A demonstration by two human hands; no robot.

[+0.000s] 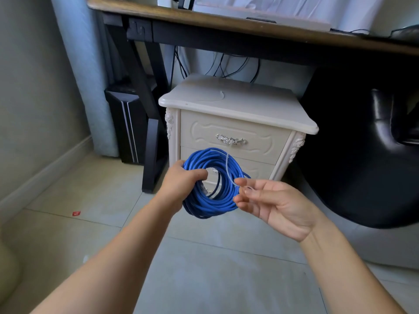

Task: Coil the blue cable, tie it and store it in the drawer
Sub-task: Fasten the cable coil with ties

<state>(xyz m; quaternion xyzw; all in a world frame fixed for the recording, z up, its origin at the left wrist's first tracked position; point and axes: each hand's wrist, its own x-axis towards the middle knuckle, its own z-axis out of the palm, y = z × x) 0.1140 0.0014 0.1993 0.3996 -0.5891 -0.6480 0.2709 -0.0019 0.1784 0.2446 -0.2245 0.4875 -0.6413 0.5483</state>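
Now blue cable coil [217, 201] in left hand [181, 181], tie [227, 166] between right fingers [244, 181].

Soft, dim daylight, deep shadow under the desk [226, 21], wide-angle bending at the edges
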